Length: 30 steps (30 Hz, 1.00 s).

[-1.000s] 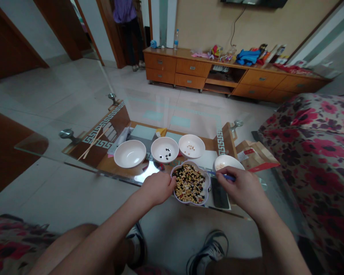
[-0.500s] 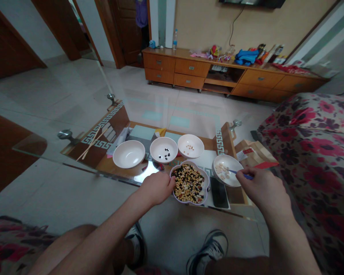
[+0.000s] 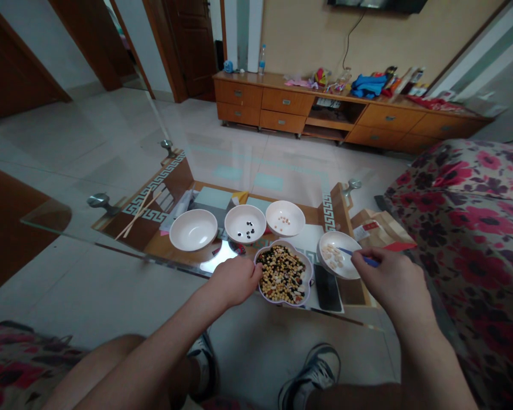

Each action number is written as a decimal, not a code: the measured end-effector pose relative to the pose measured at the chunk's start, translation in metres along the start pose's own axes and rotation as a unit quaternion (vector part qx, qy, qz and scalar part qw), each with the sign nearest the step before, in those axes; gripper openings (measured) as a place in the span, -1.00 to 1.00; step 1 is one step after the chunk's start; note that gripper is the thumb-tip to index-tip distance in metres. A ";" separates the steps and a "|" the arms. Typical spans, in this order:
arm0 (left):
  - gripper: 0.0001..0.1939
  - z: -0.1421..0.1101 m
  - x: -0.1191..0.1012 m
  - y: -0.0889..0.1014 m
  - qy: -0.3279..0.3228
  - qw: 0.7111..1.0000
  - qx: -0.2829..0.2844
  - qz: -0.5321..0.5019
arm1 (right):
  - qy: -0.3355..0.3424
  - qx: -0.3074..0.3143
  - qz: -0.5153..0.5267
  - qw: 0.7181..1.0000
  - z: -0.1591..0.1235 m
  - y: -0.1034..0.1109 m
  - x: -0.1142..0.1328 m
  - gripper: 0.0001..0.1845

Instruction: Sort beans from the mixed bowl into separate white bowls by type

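Plenty of mixed beans (image 3: 280, 273) lie in the dish (image 3: 309, 273), on the table (image 3: 160, 244) near its front edge, so the work looks early. Small lots are set apart: black beans (image 3: 248, 232) in the second bowl (image 3: 233, 223), pale beans (image 3: 284, 222) in the third bowl (image 3: 297, 212), whitish pieces (image 3: 333, 259) in the right bowl (image 3: 350, 266). The left bowl (image 3: 194, 230) shows only its white inside. The left hand (image 3: 236, 281) pinches the dish's rim; its fingertips are mostly hidden. The right hand's (image 3: 391, 279) grip pinches a blue tool (image 3: 371, 262), tip over the right bowl. Its kind, and whether the tip touches anything, I cannot tell.
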<state>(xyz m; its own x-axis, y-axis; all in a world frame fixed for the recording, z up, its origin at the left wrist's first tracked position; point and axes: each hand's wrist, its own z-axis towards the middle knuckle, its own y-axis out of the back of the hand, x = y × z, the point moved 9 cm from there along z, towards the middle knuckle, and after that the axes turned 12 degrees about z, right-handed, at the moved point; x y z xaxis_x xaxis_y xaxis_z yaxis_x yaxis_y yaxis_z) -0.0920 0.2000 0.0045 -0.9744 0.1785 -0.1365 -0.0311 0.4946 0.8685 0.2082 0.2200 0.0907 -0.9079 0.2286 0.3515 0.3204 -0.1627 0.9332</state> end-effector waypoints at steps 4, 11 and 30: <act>-0.34 0.001 0.000 -0.001 0.000 1.000 -0.003 0.000 | 0.024 0.000 0.100 0.995 -0.002 0.001 0.017 -0.65; -0.33 0.001 0.002 -0.002 0.000 1.000 -0.004 0.002 | 0.134 0.174 0.252 0.943 -0.025 -0.032 0.068 -0.67; -0.33 0.001 0.000 -0.002 -0.004 1.000 0.000 0.003 | 0.151 0.269 0.193 0.932 -0.044 -0.073 0.079 -0.75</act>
<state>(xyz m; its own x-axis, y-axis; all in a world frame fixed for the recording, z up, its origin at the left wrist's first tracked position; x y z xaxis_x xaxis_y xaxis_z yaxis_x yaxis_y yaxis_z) -0.0921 0.1999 0.0027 -0.9730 0.1875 -0.1348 -0.0253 0.4939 0.8692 0.1008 0.2074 0.0468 -0.7058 -0.0417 0.7072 0.6539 0.3456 0.6730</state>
